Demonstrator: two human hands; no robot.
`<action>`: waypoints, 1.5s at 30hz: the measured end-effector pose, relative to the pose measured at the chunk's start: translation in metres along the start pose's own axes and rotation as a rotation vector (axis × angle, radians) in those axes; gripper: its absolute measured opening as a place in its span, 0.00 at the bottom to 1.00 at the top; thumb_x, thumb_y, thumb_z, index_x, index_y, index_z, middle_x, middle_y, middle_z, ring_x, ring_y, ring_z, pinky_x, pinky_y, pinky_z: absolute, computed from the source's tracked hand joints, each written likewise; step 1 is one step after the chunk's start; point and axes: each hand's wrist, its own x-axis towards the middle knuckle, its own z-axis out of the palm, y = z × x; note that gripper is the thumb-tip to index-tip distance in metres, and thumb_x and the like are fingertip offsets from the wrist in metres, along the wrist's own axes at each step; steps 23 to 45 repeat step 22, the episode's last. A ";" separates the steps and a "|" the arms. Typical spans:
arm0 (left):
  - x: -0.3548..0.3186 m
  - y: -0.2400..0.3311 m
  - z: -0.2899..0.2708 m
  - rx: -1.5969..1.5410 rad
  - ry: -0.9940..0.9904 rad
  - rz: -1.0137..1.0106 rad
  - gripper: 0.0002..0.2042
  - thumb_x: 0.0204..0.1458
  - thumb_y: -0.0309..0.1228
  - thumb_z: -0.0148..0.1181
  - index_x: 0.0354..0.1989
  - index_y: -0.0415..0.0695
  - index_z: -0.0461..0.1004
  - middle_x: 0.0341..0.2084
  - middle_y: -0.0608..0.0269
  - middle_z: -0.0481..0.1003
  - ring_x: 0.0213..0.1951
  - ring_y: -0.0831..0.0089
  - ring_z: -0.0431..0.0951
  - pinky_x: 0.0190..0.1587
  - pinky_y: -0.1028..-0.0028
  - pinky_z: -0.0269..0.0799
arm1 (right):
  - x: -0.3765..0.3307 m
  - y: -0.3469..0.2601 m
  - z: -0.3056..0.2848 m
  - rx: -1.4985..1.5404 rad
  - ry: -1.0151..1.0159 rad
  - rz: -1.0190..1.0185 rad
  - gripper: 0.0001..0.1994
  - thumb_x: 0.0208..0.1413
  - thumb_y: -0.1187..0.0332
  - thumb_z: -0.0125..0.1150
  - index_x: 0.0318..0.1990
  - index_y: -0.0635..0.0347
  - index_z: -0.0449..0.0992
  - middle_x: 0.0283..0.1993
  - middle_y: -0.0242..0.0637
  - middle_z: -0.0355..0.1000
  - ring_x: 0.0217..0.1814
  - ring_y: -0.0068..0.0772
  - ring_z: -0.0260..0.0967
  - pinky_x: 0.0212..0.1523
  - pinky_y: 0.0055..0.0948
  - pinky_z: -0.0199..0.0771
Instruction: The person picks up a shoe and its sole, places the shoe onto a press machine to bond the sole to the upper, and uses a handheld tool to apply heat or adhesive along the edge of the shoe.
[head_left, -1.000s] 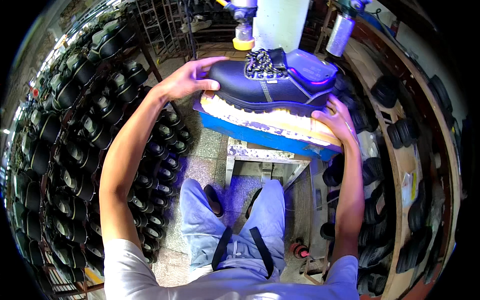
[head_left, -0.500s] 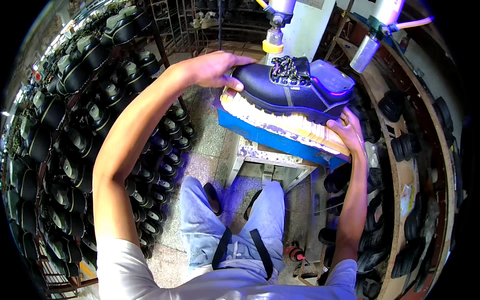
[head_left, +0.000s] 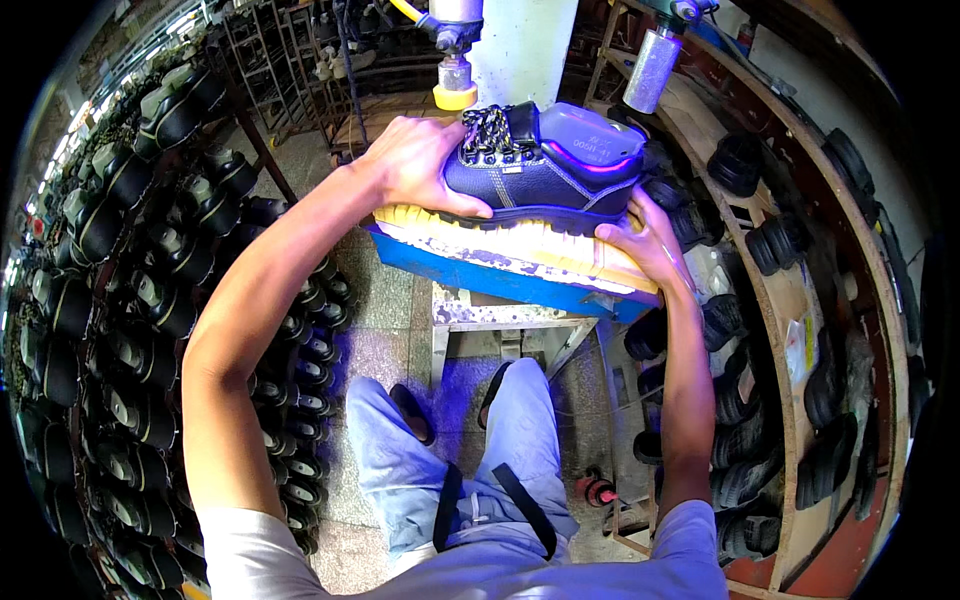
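Observation:
A black lace-up work shoe (head_left: 510,185) with a grey plastic last (head_left: 585,135) in its top lies sole down on a worn yellow, sole-shaped pad (head_left: 520,245). The pad rests on a blue block (head_left: 470,275). My left hand (head_left: 420,168) is wrapped over the toe end, thumb along the near side, hiding the toe cap. At the heel my right hand (head_left: 648,240) grips the shoe low, its thumb by the sole edge and its fingers mostly hidden behind. A metal press rod with a yellow tip (head_left: 455,92) hangs just above the laces.
Another metal press cylinder (head_left: 652,70) hangs beyond the heel. Racks packed with black shoes (head_left: 140,290) stand at my left. Wooden shelves (head_left: 770,300) on the right hold black soles (head_left: 778,245). A small red object (head_left: 598,490) sits low by my right leg.
My left hand has slid from the toe tip further over the front of the shoe. My right hand stays at the heel. The view has shifted, so the shoe and press appear further left.

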 end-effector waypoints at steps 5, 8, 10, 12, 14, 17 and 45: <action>0.005 -0.020 0.012 -0.111 0.097 0.083 0.46 0.39 0.71 0.67 0.51 0.36 0.76 0.39 0.42 0.82 0.38 0.46 0.84 0.47 0.53 0.79 | -0.011 -0.005 0.003 -0.021 0.021 -0.003 0.39 0.50 0.68 0.77 0.69 0.67 0.64 0.67 0.45 0.69 0.70 0.36 0.65 0.74 0.36 0.59; -0.018 -0.039 0.020 -0.589 0.163 -0.186 0.38 0.54 0.60 0.63 0.60 0.35 0.74 0.48 0.41 0.80 0.50 0.52 0.81 0.56 0.58 0.75 | -0.009 -0.007 0.002 -0.015 0.001 0.005 0.39 0.51 0.66 0.77 0.69 0.66 0.64 0.67 0.46 0.69 0.71 0.36 0.65 0.74 0.37 0.58; -0.038 -0.040 0.016 -0.523 0.156 -0.299 0.32 0.62 0.52 0.60 0.63 0.37 0.72 0.53 0.43 0.78 0.55 0.57 0.79 0.60 0.62 0.72 | -0.012 -0.009 0.003 -0.010 0.016 0.009 0.41 0.50 0.65 0.78 0.70 0.66 0.64 0.68 0.46 0.69 0.71 0.36 0.65 0.74 0.37 0.58; -0.050 -0.038 0.015 -0.363 0.181 -0.306 0.30 0.64 0.50 0.59 0.65 0.37 0.72 0.53 0.44 0.78 0.53 0.57 0.80 0.60 0.62 0.72 | -0.005 -0.004 0.004 -0.020 0.010 -0.006 0.42 0.49 0.64 0.79 0.70 0.66 0.63 0.69 0.47 0.68 0.72 0.38 0.64 0.75 0.38 0.57; -0.048 -0.017 0.003 -0.450 0.136 -0.364 0.28 0.63 0.45 0.62 0.65 0.37 0.72 0.54 0.47 0.78 0.50 0.66 0.79 0.54 0.67 0.74 | -0.006 0.008 -0.007 -0.032 0.032 0.026 0.46 0.47 0.61 0.81 0.71 0.66 0.61 0.71 0.49 0.66 0.75 0.41 0.60 0.77 0.40 0.54; -0.063 -0.037 0.015 -0.803 0.185 -0.287 0.29 0.62 0.38 0.65 0.70 0.42 0.66 0.48 0.63 0.79 0.41 0.81 0.74 0.44 0.77 0.72 | -0.002 0.008 -0.004 -0.046 0.026 -0.012 0.43 0.48 0.62 0.79 0.70 0.67 0.63 0.68 0.46 0.67 0.72 0.37 0.62 0.76 0.38 0.55; -0.059 -0.040 0.026 -1.222 0.040 -0.338 0.39 0.58 0.38 0.71 0.77 0.52 0.58 0.38 0.74 0.76 0.30 0.84 0.71 0.35 0.82 0.70 | -0.006 -0.008 -0.006 0.142 -0.004 0.119 0.44 0.56 0.57 0.75 0.74 0.63 0.57 0.73 0.47 0.63 0.76 0.41 0.59 0.78 0.39 0.52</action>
